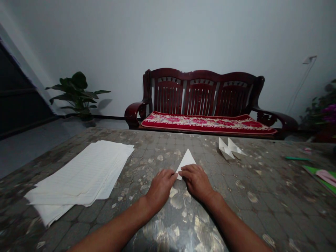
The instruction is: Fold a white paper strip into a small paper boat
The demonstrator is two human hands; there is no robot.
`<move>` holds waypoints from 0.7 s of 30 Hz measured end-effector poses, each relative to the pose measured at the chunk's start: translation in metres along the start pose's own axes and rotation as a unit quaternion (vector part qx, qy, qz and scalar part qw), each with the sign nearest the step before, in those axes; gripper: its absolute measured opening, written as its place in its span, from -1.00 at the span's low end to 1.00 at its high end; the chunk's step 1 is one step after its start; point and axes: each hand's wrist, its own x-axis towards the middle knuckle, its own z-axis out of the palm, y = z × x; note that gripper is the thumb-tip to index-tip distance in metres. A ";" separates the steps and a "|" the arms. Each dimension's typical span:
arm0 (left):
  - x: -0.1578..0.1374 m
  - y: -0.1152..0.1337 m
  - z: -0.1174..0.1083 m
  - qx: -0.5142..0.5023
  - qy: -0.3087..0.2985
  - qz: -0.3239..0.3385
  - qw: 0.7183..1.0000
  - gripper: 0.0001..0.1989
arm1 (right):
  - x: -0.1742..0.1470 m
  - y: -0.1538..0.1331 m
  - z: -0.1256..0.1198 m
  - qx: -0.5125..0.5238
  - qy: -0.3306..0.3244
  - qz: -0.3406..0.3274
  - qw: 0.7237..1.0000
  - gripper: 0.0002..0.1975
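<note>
A folded white paper (187,159) with a pointed top lies on the patterned tabletop in front of me. My left hand (161,185) is at its lower left edge, fingers curled and thumb tip at the paper's corner. Across its right side and lower part, my right hand (197,180) presses with bent fingers, so part of the paper is hidden. Both hands rest low, close together, with the fingertips nearly meeting. Farther back on the right stands a folded paper shape (228,149) with two upright points.
A stack of lined paper sheets (81,171) lies on the table (147,224) at left. On the right are a green pen (296,158) and a green booklet (315,171) with a pink item (326,176). Beyond the table stand a wooden bench (201,92) and a potted plant (78,92).
</note>
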 end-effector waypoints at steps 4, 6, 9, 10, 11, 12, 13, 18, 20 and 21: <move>-0.005 -0.004 0.000 0.031 -0.013 0.025 0.999 -0.69 | -0.002 0.006 -0.002 -0.020 -0.009 0.013 1.000 -0.63; -0.005 -0.006 -0.002 0.042 -0.023 0.034 0.998 -0.69 | -0.003 0.011 -0.003 -0.019 -0.006 0.030 0.999 -0.64; -0.004 -0.006 -0.007 0.034 -0.031 0.036 0.998 -0.71 | -0.005 0.021 -0.005 -0.010 0.028 0.072 0.997 -0.62; -0.002 -0.005 -0.009 0.030 -0.033 0.034 0.998 -0.72 | -0.005 0.025 -0.006 -0.009 0.048 0.091 0.995 -0.60; -0.001 -0.004 -0.010 0.028 -0.036 0.033 0.998 -0.73 | -0.005 0.027 -0.007 -0.011 0.066 0.114 0.991 -0.58; 0.001 -0.003 -0.011 0.027 -0.038 0.031 0.998 -0.74 | -0.004 0.029 -0.008 -0.016 0.080 0.137 0.987 -0.56; 0.002 -0.003 -0.012 0.027 -0.040 0.028 0.998 -0.76 | -0.003 0.031 -0.009 -0.023 0.085 0.159 0.983 -0.56; 0.007 -0.001 -0.012 0.020 -0.019 0.028 0.999 -0.83 | 0.010 0.027 -0.010 -0.064 0.045 0.247 0.966 -0.62; 0.007 -0.002 -0.010 0.015 -0.005 0.028 0.999 -0.90 | 0.014 0.023 -0.010 -0.057 0.036 0.267 0.961 -0.62; 0.008 -0.002 -0.010 0.013 0.000 0.026 1.000 -0.93 | 0.015 0.022 -0.009 -0.046 0.036 0.274 0.960 -0.62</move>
